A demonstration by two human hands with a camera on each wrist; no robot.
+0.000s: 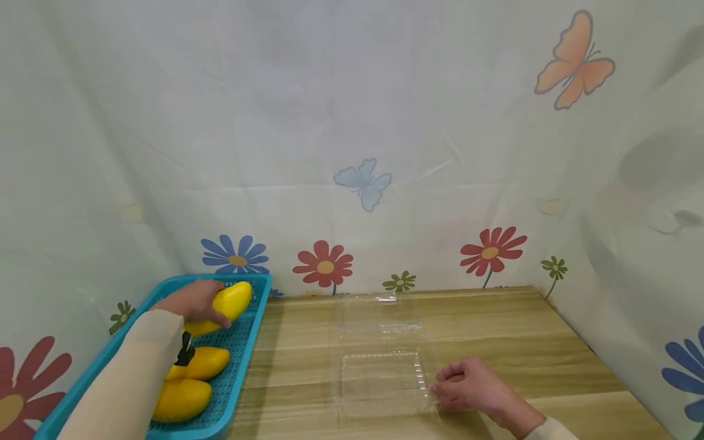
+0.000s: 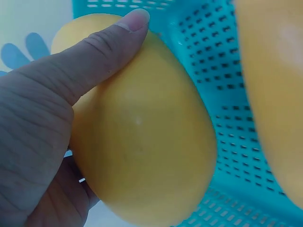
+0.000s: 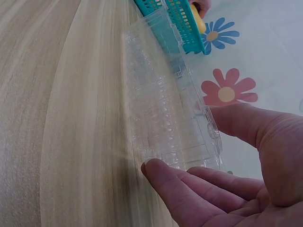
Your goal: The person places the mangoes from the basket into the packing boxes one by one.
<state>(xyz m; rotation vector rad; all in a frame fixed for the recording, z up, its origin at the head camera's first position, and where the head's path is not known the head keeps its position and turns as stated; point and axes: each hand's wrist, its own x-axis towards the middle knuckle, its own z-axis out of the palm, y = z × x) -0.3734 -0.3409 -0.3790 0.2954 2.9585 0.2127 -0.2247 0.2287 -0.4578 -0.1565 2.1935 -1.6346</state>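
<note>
My left hand (image 1: 200, 302) grips a yellow mango (image 1: 235, 299) over the far end of the blue plastic basket (image 1: 254, 327). In the left wrist view its thumb lies across the top of the mango (image 2: 147, 137), and the other fingers are partly hidden behind it. More mangoes (image 1: 184, 400) lie in the basket under my left forearm. My right hand (image 1: 475, 391) holds the right edge of a clear plastic container (image 1: 379, 379), whose lid stands open toward the wall. In the right wrist view the thumb and fingers bracket the near end of the container (image 3: 165, 109).
The container rests on a wood-grain table (image 1: 297, 360), with the basket at its left. A white sheet (image 1: 297, 122) printed with flowers and butterflies hangs behind and on both sides. A black strap (image 1: 186, 351) is on my left wrist.
</note>
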